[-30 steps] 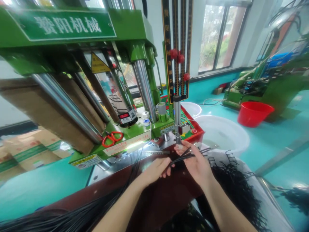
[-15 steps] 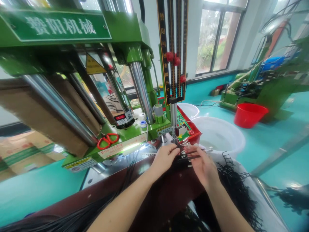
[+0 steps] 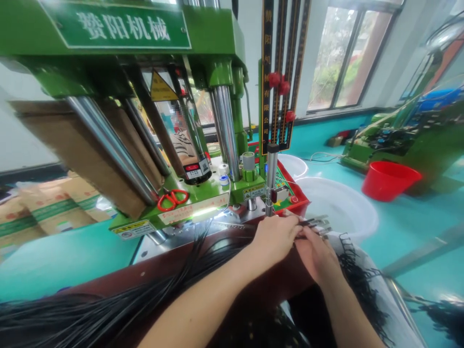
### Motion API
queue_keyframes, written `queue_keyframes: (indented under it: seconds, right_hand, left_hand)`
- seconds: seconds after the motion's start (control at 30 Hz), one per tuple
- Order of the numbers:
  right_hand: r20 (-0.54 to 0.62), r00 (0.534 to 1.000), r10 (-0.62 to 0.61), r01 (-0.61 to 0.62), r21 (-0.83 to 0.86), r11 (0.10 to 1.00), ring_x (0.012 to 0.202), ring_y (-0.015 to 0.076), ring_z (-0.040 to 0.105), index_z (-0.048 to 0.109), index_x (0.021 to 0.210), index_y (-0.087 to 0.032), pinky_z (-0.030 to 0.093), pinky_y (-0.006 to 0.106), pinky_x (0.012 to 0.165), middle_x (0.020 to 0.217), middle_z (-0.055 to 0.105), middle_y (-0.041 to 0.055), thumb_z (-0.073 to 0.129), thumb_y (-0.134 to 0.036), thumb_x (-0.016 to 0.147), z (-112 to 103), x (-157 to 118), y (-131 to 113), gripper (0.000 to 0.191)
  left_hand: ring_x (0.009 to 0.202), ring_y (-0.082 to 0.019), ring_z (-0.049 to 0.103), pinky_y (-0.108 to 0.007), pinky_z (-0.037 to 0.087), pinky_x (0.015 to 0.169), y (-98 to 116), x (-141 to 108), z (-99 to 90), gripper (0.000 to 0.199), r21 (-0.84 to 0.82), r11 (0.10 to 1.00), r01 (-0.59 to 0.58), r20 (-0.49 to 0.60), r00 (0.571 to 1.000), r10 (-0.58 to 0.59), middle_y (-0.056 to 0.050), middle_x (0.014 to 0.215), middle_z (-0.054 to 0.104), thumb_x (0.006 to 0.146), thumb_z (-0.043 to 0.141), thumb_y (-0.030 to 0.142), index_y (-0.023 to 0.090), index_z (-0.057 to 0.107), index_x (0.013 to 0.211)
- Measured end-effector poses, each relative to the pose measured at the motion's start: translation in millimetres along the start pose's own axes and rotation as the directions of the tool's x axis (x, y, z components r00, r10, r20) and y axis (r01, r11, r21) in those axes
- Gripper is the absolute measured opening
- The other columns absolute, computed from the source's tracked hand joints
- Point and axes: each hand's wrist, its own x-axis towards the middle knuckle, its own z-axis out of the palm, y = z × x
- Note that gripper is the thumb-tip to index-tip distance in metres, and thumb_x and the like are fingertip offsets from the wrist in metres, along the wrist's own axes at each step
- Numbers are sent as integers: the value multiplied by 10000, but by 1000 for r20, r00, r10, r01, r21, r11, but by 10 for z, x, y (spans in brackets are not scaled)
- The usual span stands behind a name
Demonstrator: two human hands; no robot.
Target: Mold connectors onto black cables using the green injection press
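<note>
Moved closer since half a second ago: left hand (image 3: 277, 237), now touching right hand (image 3: 317, 251). Down near, lots of long black strings (image 3: 90, 314). Right fingers (image 3: 312, 237) closed on thin black sticks with shiny ends (image 3: 319, 223), poking out past the fingertips. Left fingers (image 3: 294, 223) curled at the near ends, grip too blurry to tell. Behind, green machine (image 3: 210, 34); farther, red bucket (image 3: 387, 183).

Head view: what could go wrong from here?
The thin metal-tipped pieces bunched where the left hand and right hand meet might slip or splay apart. The red-handled scissors, lying near the front edge of the green machine, could get knocked off. The loose black cables trailing over the brown ledge might tangle.
</note>
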Motion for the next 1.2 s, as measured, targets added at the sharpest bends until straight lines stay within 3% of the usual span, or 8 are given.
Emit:
queue_keyframes:
  seconds: [0.17,0.4,0.5,0.67,0.87,1.03,1.1,1.2]
  right_hand:
    - [221,913,342,-316,-147,937,984,238,564,620,1074,-211,474,381,814,1080,608,83,509,-327,805,-141,-135,-102,313]
    - [371,716,592,-492,-334,804,1017,221,556,564,1155,-243,369,422,940,1191,559,92,560,-283,802,-127,-221,220,356]
    - [408,761,504,-372,-363,854,1141,207,462,521,1199,-253,291,405,1005,1250,514,68,509,-330,842,18,-41,261,366]
    - [591,428,684,89,-781,619,1152,201,448,485,1242,-194,294,390,1008,1244,516,80,410,-388,879,322,189,147,419]
    - [534,338,775,308,-841,445,1286,227,234,300,1355,-188,231,392,1039,1429,226,70,525,-365,804,426,188,133,621]
    - [534,586,610,256,-836,486,1199,218,394,468,1257,-226,307,369,999,1314,443,41,391,-389,864,366,517,414,432]
    - [464,751,469,380,-885,269,1139,221,458,509,1206,-196,330,366,979,1234,520,68,386,-331,863,323,760,608,389]
    - [426,754,500,580,-789,-203,1093,249,487,529,1152,-126,353,363,938,1170,546,135,463,-168,774,305,1058,905,386]
  left_hand:
    - [345,-74,399,-178,316,353,-146,-233,250,267,-656,589,472,494,858,-138,41,519,489,825,366,448,200,428,899]
    - [307,-22,193,-145,125,325,-352,-1062,659,351,-801,62,596,556,777,-295,95,423,317,769,449,542,193,432,798]
    - [321,-31,238,-159,142,327,-447,-1186,729,410,-773,-6,634,603,733,-316,76,425,328,723,481,580,171,467,735]
    - [354,-71,378,-213,298,349,-500,-1082,762,474,-859,-31,512,484,790,-377,43,462,417,604,575,604,146,491,686]
    - [356,-69,398,-231,318,356,-438,-958,795,471,-957,-54,283,275,838,-471,24,471,446,547,623,564,114,507,628]
    - [328,-19,272,-175,149,340,-652,-922,656,484,-983,-134,129,184,782,-596,82,460,365,587,608,596,157,450,713]
    - [339,-11,241,-172,124,353,-789,-947,569,457,-995,-94,33,87,750,-655,94,467,341,626,593,584,171,425,726]
    - [347,-16,256,-174,157,345,-932,-1030,505,422,-1000,-21,12,23,723,-691,90,481,349,658,578,560,171,426,721]
